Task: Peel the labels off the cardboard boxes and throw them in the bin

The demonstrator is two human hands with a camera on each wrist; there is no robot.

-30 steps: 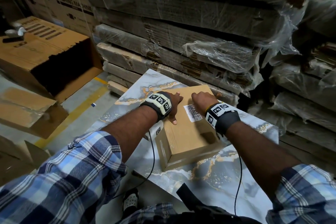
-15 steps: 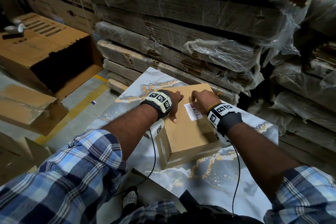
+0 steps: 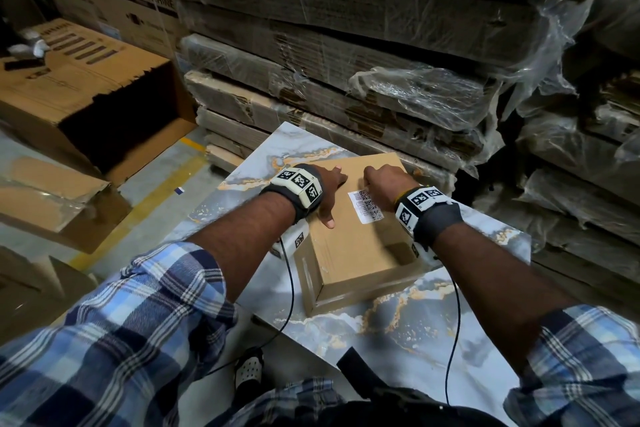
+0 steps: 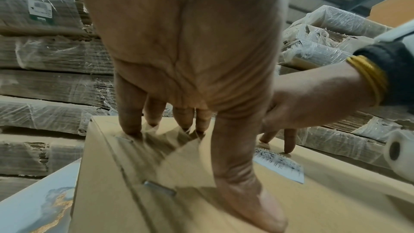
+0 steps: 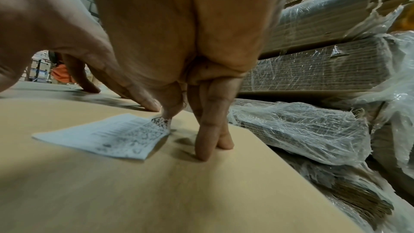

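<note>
Brown cardboard box (image 3: 360, 236) lies on the marbled slab (image 3: 398, 333), pinned by the flat-fingered left hand (image 3: 329, 187) while the right hand (image 3: 382, 184) pinches the white barcode label's (image 5: 112, 135) far corner, so peeling has only begun and next calls for a slow, low pull.

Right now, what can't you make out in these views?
- Bin: in no view.
- Label print: too small in the head view, blurred in both wrist views.
- Right hand grip on the label's far corner: hidden by the hand in the head view; in the right wrist view fingertips meet the lifted corner, pinch unclear.
- Box far side: hidden by both hands.
- Left hand presses the box top.
</note>
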